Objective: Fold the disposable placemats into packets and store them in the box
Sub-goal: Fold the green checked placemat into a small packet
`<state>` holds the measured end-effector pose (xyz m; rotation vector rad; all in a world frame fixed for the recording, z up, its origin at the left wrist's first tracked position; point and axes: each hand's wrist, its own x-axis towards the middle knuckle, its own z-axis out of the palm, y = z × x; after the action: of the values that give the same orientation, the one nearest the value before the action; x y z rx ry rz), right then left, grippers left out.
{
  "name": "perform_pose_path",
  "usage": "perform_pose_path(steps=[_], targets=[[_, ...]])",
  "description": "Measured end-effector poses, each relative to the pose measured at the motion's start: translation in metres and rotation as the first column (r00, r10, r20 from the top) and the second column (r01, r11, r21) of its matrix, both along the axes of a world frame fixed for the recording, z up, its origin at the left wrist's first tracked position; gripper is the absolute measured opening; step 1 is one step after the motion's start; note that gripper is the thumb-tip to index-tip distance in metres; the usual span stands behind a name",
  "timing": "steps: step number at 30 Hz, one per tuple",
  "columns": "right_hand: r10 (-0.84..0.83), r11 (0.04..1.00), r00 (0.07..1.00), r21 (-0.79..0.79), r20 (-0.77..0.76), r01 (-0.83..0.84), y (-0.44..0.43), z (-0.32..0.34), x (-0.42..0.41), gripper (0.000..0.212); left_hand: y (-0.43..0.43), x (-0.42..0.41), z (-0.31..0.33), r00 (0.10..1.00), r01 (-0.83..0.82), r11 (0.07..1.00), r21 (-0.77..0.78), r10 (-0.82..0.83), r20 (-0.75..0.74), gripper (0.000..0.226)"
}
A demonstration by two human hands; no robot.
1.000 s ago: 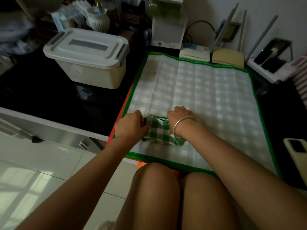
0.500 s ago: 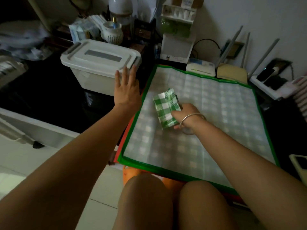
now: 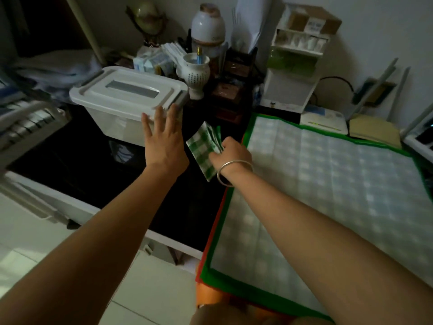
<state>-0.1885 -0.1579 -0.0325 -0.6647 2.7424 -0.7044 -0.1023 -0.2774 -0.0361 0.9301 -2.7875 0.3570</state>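
Observation:
A folded green-and-white checked packet (image 3: 204, 151) hangs over the dark table, pinched at its right edge by my right hand (image 3: 230, 154), which wears a silver bangle. My left hand (image 3: 164, 139) reaches forward with straight, spread fingers whose tips are at the near right corner of the white lidded box (image 3: 127, 90), by its grey latch. The lid is shut. A large pale checked placemat (image 3: 339, 184) with a green border lies flat and unfolded on the right.
The dark tabletop (image 3: 89, 160) carries the box. Behind it stand a white pen pot (image 3: 196, 73), a jar, small dark boxes and a white shelf unit (image 3: 293, 66). A router (image 3: 324, 119) sits beyond the placemat. White floor tiles lie at lower left.
My right hand has lifted the packet off the placemat and carried it left toward the box. My left hand has left the packet and stretched out to the box's near corner.

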Motion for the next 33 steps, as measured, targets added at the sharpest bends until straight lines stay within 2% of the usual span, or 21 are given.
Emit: perform_pose_path(steps=[3,4,5,6,7,8,9,10,12,14,17,20,22,24,26,27,29,32,33], targets=[[-0.031,1.0,0.995,0.002,0.095,0.031,-0.027,-0.003,-0.01,0.031,-0.01,-0.002,0.004,1.0,-0.015,1.0,0.027,0.015,-0.015,0.071],[-0.08,0.996,0.983,-0.035,0.168,0.087,-0.037,-0.006,-0.015,0.027,-0.013,-0.002,0.004,1.0,-0.021,0.999,0.029,0.022,-0.02,0.071],[-0.15,0.978,0.939,-0.091,0.311,0.187,-0.047,-0.011,-0.021,0.025,-0.016,-0.002,0.003,0.999,-0.026,0.999,0.023,0.026,-0.018,0.072],[-0.206,0.941,0.838,-0.132,0.505,0.311,-0.055,-0.015,-0.026,0.023,-0.017,-0.002,0.001,0.999,-0.027,1.0,0.007,0.028,-0.016,0.072],[-0.218,0.876,0.684,-0.169,0.696,0.451,-0.062,-0.02,-0.029,0.024,-0.019,-0.001,0.0,1.0,-0.023,1.0,-0.008,0.023,-0.021,0.072],[-0.203,0.81,0.535,-0.166,0.82,0.562,-0.065,-0.025,-0.03,0.025,-0.019,-0.001,-0.001,0.999,-0.017,1.0,-0.018,0.017,-0.03,0.072],[-0.192,0.77,0.441,-0.144,0.877,0.621,-0.065,-0.031,-0.03,0.026,-0.02,-0.001,-0.002,0.999,-0.014,1.0,-0.015,0.014,-0.046,0.071],[-0.198,0.764,0.414,-0.125,0.889,0.633,-0.064,-0.037,-0.028,0.031,-0.02,-0.002,-0.002,0.998,-0.013,1.0,-0.01,0.012,-0.058,0.071],[-0.174,0.783,0.471,-0.168,0.865,0.599,-0.059,-0.046,-0.027,0.039,-0.022,-0.003,-0.003,0.998,-0.015,1.0,-0.008,0.014,-0.064,0.068],[-0.066,0.759,0.474,-0.265,0.878,0.595,-0.062,-0.052,-0.029,0.05,-0.023,-0.003,-0.003,0.999,-0.016,1.0,-0.009,0.016,-0.037,0.066],[-0.209,0.781,0.528,-0.184,0.823,0.596,-0.074,-0.055,-0.039,0.078,-0.024,0.0,-0.002,1.0,0.003,1.0,-0.001,-0.003,-0.005,0.062],[-0.228,0.828,0.586,-0.162,0.778,0.537,-0.081,-0.055,-0.045,0.07,-0.023,0.002,0.001,1.0,0.013,0.999,0.043,-0.013,0.001,0.057],[-0.246,0.893,0.669,-0.105,0.701,0.438,-0.08,-0.049,-0.043,0.062,-0.022,0.002,0.003,1.0,0.013,0.998,0.054,-0.012,-0.007,0.054],[-0.222,0.963,0.814,-0.009,0.537,0.268,-0.077,-0.041,-0.042,0.059,-0.016,0.003,0.004,0.998,0.036,0.999,-0.018,-0.037,-0.043,0.052],[-0.17,0.985,0.924,0.094,0.343,0.146,-0.076,-0.036,-0.044,0.063,-0.008,0.003,0.002,0.989,0.12,0.985,-0.128,-0.13,-0.072,0.054],[-0.147,0.987,0.935,0.117,0.323,0.114,-0.075,-0.034,-0.045,0.064,-0.003,0.003,-0.001,0.979,0.177,0.974,-0.145,-0.189,-0.076,0.055],[-0.124,0.992,0.882,0.044,0.455,0.117,-0.078,-0.037,-0.05,0.067,0.005,0.003,-0.008,0.963,0.249,0.964,-0.092,-0.256,-0.078,0.05],[-0.126,0.97,0.747,-0.078,0.653,0.232,-0.086,-0.045,-0.054,0.09,0.014,0.008,-0.02,0.982,0.186,0.981,0.056,-0.184,-0.047,0.048],[-0.116,0.964,0.737,-0.105,0.666,0.246,-0.089,-0.047,-0.056,0.086,0.016,0.01,-0.024,0.986,0.167,0.982,0.091,-0.164,-0.039,0.049]])
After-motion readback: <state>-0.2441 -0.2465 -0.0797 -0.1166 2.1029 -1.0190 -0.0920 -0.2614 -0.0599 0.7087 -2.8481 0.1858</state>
